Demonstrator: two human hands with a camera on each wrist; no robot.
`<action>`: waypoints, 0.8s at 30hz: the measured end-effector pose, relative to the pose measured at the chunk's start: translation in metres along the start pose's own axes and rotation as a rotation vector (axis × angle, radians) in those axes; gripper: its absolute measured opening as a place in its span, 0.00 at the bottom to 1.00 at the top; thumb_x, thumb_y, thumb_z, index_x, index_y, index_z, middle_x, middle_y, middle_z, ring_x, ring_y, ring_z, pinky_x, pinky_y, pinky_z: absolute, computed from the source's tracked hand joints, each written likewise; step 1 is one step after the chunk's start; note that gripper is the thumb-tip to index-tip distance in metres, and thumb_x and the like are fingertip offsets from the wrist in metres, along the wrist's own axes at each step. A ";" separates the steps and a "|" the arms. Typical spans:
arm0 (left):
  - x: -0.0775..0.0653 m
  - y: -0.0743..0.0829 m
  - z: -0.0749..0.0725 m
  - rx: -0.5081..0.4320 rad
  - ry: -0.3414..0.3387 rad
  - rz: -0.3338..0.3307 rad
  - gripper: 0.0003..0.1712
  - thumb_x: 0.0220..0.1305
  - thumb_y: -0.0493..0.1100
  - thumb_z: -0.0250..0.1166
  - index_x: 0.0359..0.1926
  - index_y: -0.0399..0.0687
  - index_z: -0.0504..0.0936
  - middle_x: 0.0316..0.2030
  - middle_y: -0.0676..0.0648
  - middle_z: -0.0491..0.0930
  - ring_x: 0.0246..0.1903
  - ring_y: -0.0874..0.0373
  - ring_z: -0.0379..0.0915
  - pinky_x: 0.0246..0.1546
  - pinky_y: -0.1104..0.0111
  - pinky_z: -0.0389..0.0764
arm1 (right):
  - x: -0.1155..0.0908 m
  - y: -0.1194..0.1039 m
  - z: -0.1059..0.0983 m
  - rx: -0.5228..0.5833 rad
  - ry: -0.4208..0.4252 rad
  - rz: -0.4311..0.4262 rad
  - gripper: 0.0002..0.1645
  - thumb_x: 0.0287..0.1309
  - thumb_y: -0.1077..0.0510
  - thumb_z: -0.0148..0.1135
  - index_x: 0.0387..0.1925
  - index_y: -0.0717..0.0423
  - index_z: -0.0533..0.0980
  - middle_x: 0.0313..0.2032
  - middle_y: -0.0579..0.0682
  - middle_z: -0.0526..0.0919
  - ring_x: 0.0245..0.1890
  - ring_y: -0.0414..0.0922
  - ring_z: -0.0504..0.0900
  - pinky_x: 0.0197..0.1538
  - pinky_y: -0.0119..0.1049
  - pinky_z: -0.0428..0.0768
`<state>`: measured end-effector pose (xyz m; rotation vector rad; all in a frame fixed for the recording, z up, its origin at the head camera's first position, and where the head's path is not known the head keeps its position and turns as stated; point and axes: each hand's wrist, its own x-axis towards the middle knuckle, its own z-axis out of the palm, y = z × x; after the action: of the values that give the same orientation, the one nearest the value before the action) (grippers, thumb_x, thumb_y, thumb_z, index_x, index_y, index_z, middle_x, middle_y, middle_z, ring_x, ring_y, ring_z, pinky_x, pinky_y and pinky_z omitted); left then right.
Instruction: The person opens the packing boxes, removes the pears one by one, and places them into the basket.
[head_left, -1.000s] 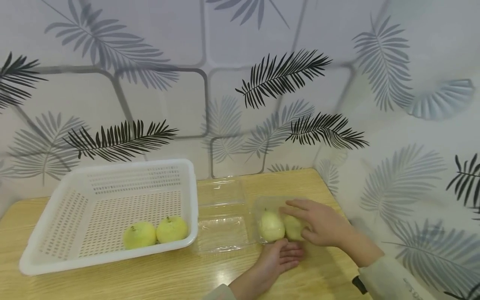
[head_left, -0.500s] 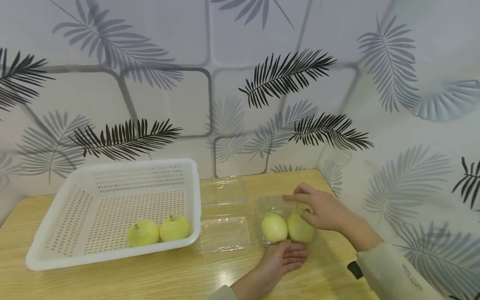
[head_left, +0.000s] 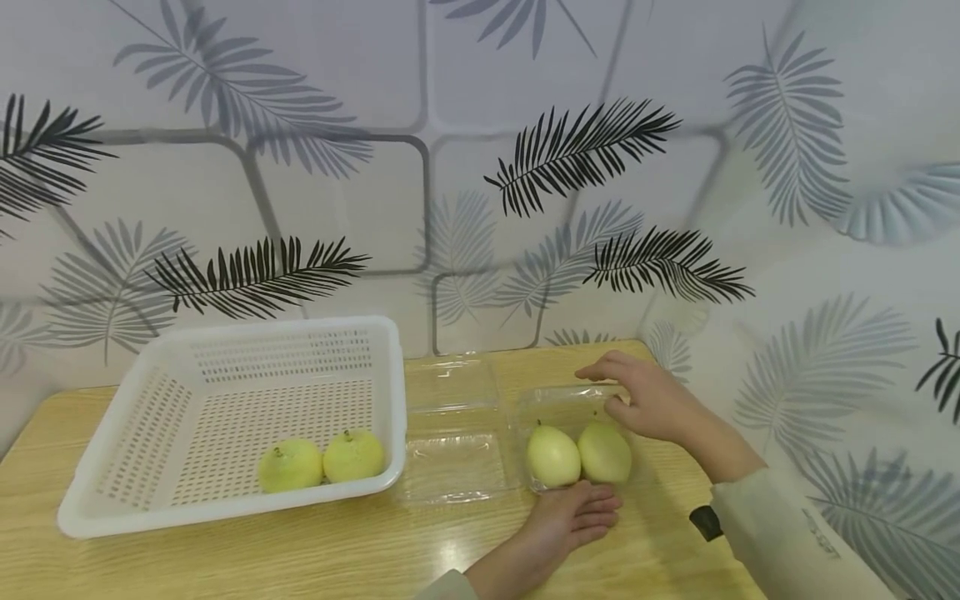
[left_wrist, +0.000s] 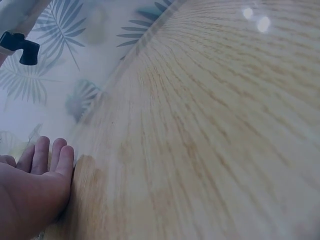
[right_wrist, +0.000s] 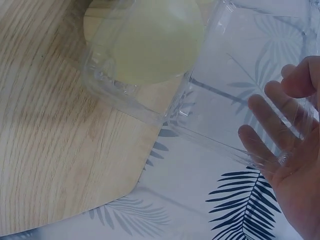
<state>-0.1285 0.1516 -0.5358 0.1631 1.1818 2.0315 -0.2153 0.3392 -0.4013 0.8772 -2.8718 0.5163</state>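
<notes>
While the two pale pears [head_left: 553, 457] sit side by side in the clear container [head_left: 553, 407] at lower right of the head frame, the left hand [head_left: 573, 521] lies just below its near edge, palm up, fingers extended and close together, holding nothing; right hand [head_left: 652, 400] is at the container's upper-right side, thumb and fingers parted, just above the right-hand pear; in the right wrist view its fingers are spread at the clear lid [right_wrist: 220, 75], cannot tell if touching. Another clear container [head_left: 453, 467] sits at lower centre, between them and the white basket [head_left: 82, 500] at lower left, which holds two yellow-green fruits [head_left: 291, 467].
</notes>
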 end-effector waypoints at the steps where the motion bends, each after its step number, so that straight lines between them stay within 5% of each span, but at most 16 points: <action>1: 0.000 0.000 0.000 0.007 -0.006 0.001 0.28 0.78 0.53 0.48 0.61 0.33 0.75 0.57 0.40 0.80 0.58 0.45 0.76 0.61 0.56 0.77 | 0.000 0.001 0.000 0.002 0.002 0.008 0.27 0.52 0.65 0.58 0.56 0.52 0.80 0.51 0.47 0.83 0.49 0.47 0.83 0.47 0.46 0.82; 16: -0.001 0.005 -0.004 0.033 -0.040 0.022 0.30 0.78 0.54 0.46 0.63 0.33 0.73 0.61 0.37 0.76 0.60 0.42 0.75 0.62 0.55 0.76 | 0.002 0.013 -0.002 0.005 0.065 0.118 0.24 0.51 0.65 0.59 0.52 0.52 0.81 0.50 0.50 0.83 0.50 0.52 0.82 0.50 0.52 0.81; 24: 0.002 0.000 -0.003 0.029 -0.010 0.016 0.28 0.78 0.54 0.47 0.62 0.35 0.74 0.60 0.39 0.78 0.57 0.44 0.77 0.60 0.55 0.78 | -0.002 0.028 0.006 0.286 0.190 0.323 0.23 0.56 0.68 0.56 0.54 0.58 0.78 0.53 0.56 0.83 0.53 0.57 0.81 0.50 0.52 0.83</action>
<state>-0.1311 0.1510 -0.5380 0.1970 1.2077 2.0260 -0.2295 0.3596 -0.4158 0.3619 -2.8129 1.0019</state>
